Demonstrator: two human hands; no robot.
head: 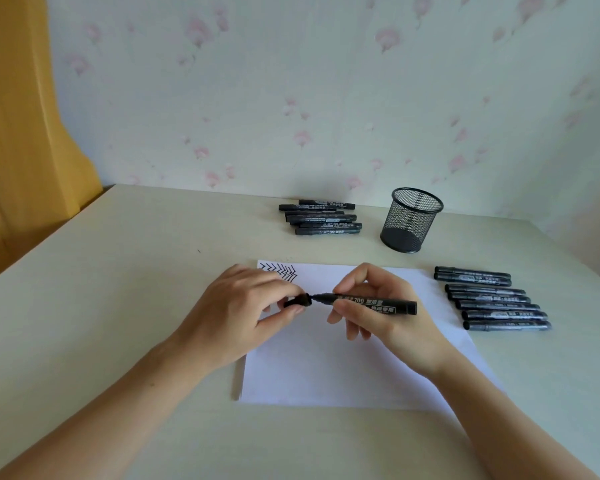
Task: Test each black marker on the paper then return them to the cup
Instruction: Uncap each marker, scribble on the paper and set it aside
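Your forearms reach in over the paper (326, 368). Your right hand (378, 306) grips a marker (371, 302) lying level, tip bare; your left hand (243, 306) pinches its cap (298, 301) just off the tip. Zigzag marks (280, 271) sit by your left knuckles. More markers lie in a row (492, 299) to the right and a pile (321, 218) beyond, beside the mesh cup (411, 220).

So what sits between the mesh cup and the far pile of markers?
Nothing: in the head view the table is bare between the mesh cup and the far pile of markers; they stand apart.
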